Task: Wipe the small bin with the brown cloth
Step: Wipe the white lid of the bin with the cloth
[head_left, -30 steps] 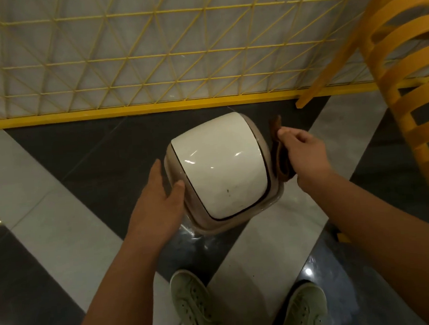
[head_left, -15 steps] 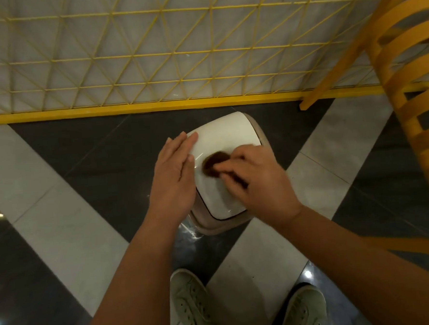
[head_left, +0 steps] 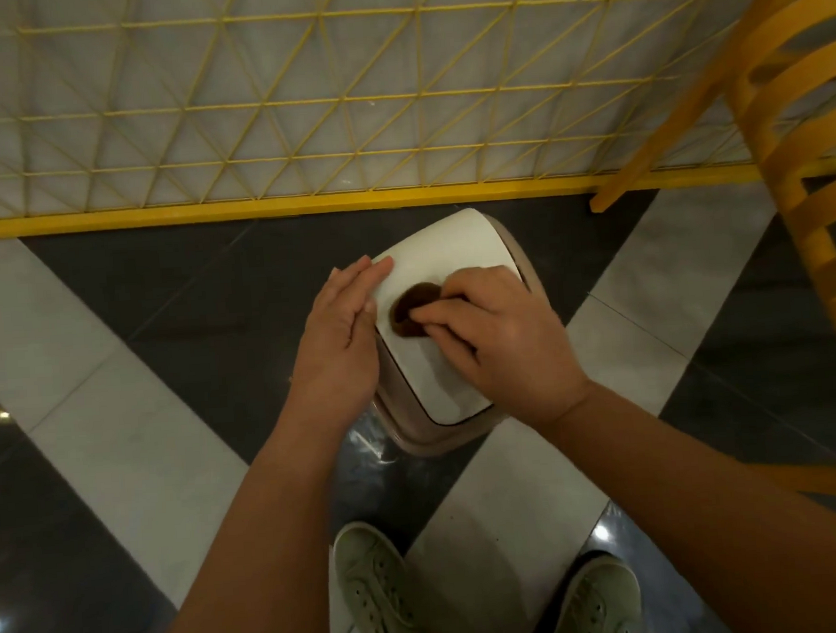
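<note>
Head view looks down on a small bin [head_left: 452,265] standing on a floor [head_left: 119,432] of dark and pale tiles, near the yellow lattice fence [head_left: 297,128] along the far edge; its white lid [head_left: 454,387] faces up inside a beige rim. Right hand [head_left: 501,345] has its fingers curled round a brown cloth [head_left: 413,307] and presses it onto the lid, toward the lid's left side; left hand [head_left: 344,335] lies flat, fingers straight and together, against the bin's left side, fingertips reaching the lid's far left corner. A yellow slatted chair [head_left: 800,195] stands at the right; two pale green shoes [head_left: 374,593] show at the near edge of the floor.
</note>
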Motion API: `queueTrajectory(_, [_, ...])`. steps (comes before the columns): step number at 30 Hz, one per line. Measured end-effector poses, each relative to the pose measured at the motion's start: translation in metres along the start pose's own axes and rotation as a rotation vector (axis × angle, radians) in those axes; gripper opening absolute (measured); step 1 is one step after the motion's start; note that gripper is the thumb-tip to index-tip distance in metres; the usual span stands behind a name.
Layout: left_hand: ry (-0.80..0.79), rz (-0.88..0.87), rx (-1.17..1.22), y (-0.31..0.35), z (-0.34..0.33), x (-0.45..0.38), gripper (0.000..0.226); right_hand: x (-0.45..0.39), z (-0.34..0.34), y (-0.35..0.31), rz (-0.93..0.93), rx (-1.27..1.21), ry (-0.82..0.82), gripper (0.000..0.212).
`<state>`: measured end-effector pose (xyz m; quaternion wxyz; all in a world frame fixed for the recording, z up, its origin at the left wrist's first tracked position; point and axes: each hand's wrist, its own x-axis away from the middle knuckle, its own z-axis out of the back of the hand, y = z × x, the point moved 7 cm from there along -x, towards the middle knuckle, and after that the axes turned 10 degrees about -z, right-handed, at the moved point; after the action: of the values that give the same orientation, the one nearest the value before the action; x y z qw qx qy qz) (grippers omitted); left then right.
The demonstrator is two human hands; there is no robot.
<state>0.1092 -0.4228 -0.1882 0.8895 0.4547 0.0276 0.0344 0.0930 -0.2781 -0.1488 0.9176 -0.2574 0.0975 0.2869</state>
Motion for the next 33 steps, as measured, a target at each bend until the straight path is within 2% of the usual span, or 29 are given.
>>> queueTrajectory(5, [0.007,-0.023,-0.023,0.003,0.0,0.002,0.043,0.039,-0.013,-0.006,0.229,0.021,-0.224,0.022])
queueTrajectory(8, [0.019,-0.022,-0.067,0.005,0.0,0.003,0.043,0.064,-0.004,0.028,0.099,0.082,-0.275,0.021])
queueTrajectory(10, [0.047,-0.035,-0.099,0.008,0.001,0.007,0.042,0.075,0.01,0.054,-0.183,-0.015,-0.213,0.019])
queueTrajectory(12, [0.051,-0.016,-0.176,0.013,0.005,0.014,0.042,0.092,0.018,0.083,-0.607,-0.204,-0.109,0.017])
queueTrajectory(15, [-0.004,0.101,-0.358,0.02,0.013,0.031,0.046,0.13,0.007,0.108,-1.252,-0.547,0.006,0.014])
queueTrajectory(17, [-0.062,0.191,-0.482,0.025,0.018,0.042,0.053,0.145,-0.009,0.101,-1.486,-0.721,-0.006,0.008])
queueTrajectory(19, [-0.129,0.269,-0.596,0.026,0.02,0.049,0.063,0.149,-0.025,0.09,-1.58,-0.814,-0.053,0.01])
queueTrajectory(21, [-0.145,0.352,-0.663,0.024,0.024,0.051,0.071,0.145,-0.038,0.08,-1.623,-0.898,-0.083,0.015])
queueTrajectory(23, [-0.093,0.345,-0.684,0.024,0.029,0.048,0.075,0.138,-0.044,0.077,-1.648,-0.958,-0.081,0.014])
queueTrajectory(25, [-0.063,0.245,-0.555,0.023,0.023,0.041,0.073,0.131,-0.045,0.079,-1.653,-0.989,-0.052,0.012])
queueTrajectory(28, [-0.13,0.181,-0.334,0.016,-0.002,0.037,0.074,0.117,-0.043,0.089,-1.62,-0.974,0.014,0.013])
queueTrajectory(30, [-0.116,0.201,-0.297,0.011,-0.012,0.037,0.074,0.106,-0.038,0.095,-1.529,-0.882,0.045,0.016])
queueTrajectory(33, [-0.076,0.24,-0.293,0.011,-0.015,0.039,0.074,0.09,-0.027,0.093,-1.197,-0.559,0.011,0.017])
